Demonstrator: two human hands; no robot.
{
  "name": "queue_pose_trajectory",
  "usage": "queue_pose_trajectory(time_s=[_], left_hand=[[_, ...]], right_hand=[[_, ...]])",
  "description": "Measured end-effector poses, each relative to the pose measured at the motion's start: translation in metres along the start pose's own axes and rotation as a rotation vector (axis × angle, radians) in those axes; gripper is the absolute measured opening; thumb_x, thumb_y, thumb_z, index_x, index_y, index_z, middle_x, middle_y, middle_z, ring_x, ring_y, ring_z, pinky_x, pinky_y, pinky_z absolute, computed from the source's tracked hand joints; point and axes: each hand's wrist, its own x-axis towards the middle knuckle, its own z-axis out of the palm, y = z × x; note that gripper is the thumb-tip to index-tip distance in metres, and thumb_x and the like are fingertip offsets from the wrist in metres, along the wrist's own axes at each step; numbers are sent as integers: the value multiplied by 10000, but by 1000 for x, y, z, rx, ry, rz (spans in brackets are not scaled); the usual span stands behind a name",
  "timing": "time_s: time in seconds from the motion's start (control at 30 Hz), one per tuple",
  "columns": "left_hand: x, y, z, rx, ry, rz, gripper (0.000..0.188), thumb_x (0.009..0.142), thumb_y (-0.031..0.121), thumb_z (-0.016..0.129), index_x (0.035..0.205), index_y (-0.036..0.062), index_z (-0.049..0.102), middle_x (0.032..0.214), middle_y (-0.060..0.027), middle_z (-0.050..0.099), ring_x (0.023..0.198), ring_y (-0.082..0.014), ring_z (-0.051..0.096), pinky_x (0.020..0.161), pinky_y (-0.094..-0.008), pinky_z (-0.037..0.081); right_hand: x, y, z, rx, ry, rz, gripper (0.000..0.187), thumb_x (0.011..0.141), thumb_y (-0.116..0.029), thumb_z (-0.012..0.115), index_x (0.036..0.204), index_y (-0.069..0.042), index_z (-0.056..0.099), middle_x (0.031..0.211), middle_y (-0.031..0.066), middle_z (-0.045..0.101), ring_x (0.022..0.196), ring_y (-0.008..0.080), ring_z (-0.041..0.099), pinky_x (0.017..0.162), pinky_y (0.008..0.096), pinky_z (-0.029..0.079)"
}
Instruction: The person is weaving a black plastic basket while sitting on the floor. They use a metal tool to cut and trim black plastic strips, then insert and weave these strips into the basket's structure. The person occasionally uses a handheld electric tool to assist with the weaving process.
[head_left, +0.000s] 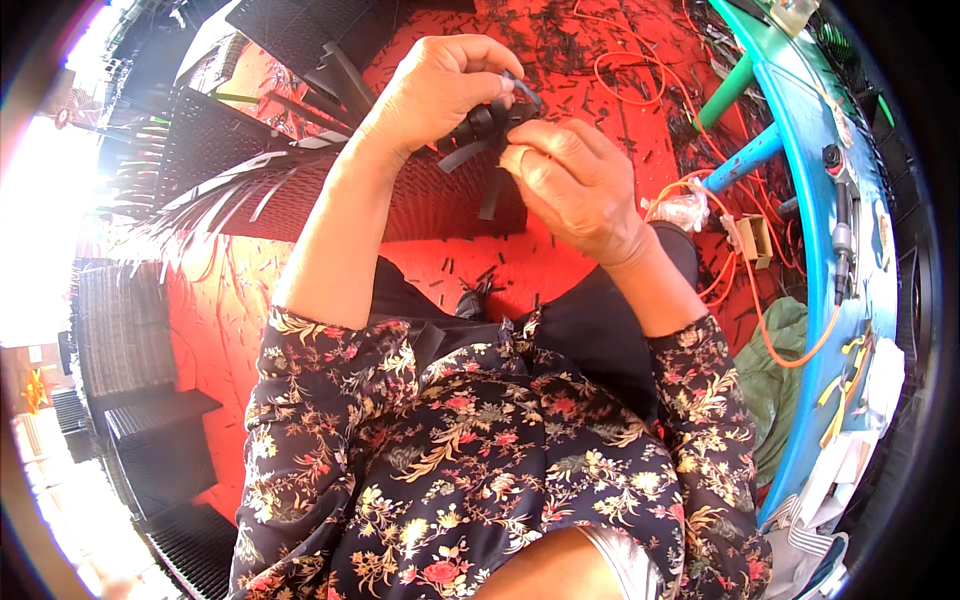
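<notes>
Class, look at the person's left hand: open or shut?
Shut: the left hand pinches a dark strip between thumb and forefinger.

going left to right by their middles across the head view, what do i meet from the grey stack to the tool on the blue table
Dark grey stack → left hand → dark strips → right hand → small cardboard box → long tool on the blue table

Dark strips point(490, 195) — bunched, ends splayed.

Strips point(463, 156): dark grey
Floor point(205, 340): red
Blouse point(505, 430): black, red and yellow floral print
Trousers point(605, 330): black
Table point(813, 190): blue
Hose point(793, 364): orange
</notes>
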Motion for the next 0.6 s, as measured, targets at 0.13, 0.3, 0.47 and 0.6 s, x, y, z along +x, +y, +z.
queue_pose_trajectory(time_s=[0.13,0.3,0.47,0.6], left_hand=[[-10,-6,-3,-18,-14,-7,138,817,21,599,946,0,643,782,-23,651,719,-64,602,673,-201,485],[-13,-3,4,-11,13,12,122,800,18,601,911,-8,644,794,-22,652,727,-71,607,687,-220,492],[-16,0,2,-28,14,33,124,791,21,607,905,-9,645,777,-13,648,699,-47,585,630,-203,473],[-16,2,4,-73,24,41,105,784,20,608,881,-4,640,742,-1,630,655,-38,568,587,-194,459]], right_hand=[[1,-15,4,49,42,183,226,698,25,652,914,-36,634,903,79,599,752,242,604,641,324,506],[-1,-8,-1,299,44,650,248,752,51,615,989,-18,634,860,110,603,787,251,623,662,316,499],[12,-1,-5,255,-124,609,240,752,25,622,982,-34,647,850,89,598,747,213,619,623,288,487],[9,-2,-5,361,-44,713,241,744,16,620,976,-46,653,863,89,598,742,211,615,637,301,487]])
